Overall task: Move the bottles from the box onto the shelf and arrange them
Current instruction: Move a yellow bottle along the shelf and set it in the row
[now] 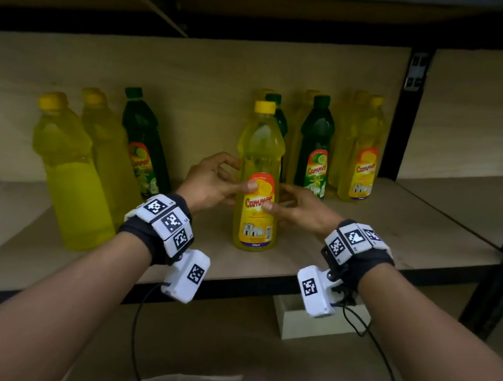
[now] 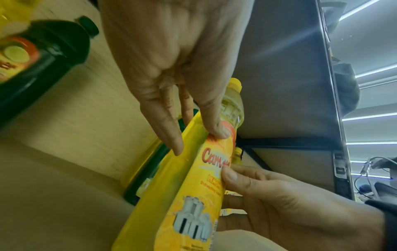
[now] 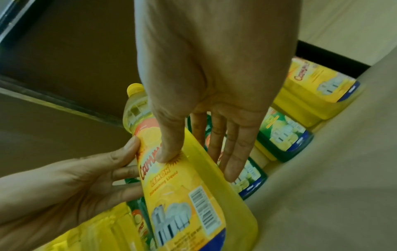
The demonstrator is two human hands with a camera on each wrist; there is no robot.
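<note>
While both hands close on it from either side, the yellow bottle stands upright near the front edge of the shelf in the head view: the left hand has its thumb on the label and its fingers curled round the far side, and the right hand mirrors it. Behind stand a green bottle and a yellow labelled bottle; to the left a dark green bottle and two plain yellow bottles. From the left wrist, the left thumb pad presses the label's top while the fingers lie loosely along the bottle's side — the right thumb sits lower on the label. From the right wrist, the right thumb pins the label, its fingers reaching straight behind the bottle.
</note>
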